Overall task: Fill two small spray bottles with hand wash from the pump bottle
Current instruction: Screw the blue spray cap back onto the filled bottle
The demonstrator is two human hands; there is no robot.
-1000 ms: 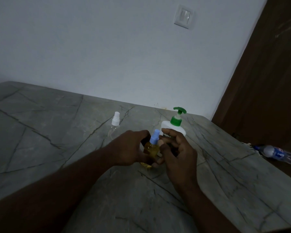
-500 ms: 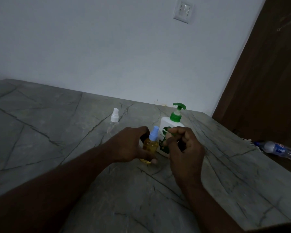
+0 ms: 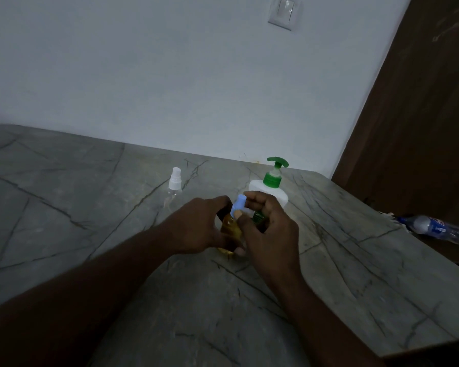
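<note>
As left hand [image 3: 196, 226] wraps its amber body and right hand [image 3: 269, 229] pinches its blue cap [image 3: 239, 206], small spray bottle [image 3: 229, 230], held before the pump bottle [image 3: 269, 189], likely handles light, rigid, soap-slick; grip mid-body.

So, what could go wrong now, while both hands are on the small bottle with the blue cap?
1. The right hand pinches the blue cap while the left hand grips the small bottle of yellow liquid. If the cap comes free or sits crooked, liquid may spill on the table.
2. The pump bottle stands just behind the right hand; a wide twist could knock it over.
</note>
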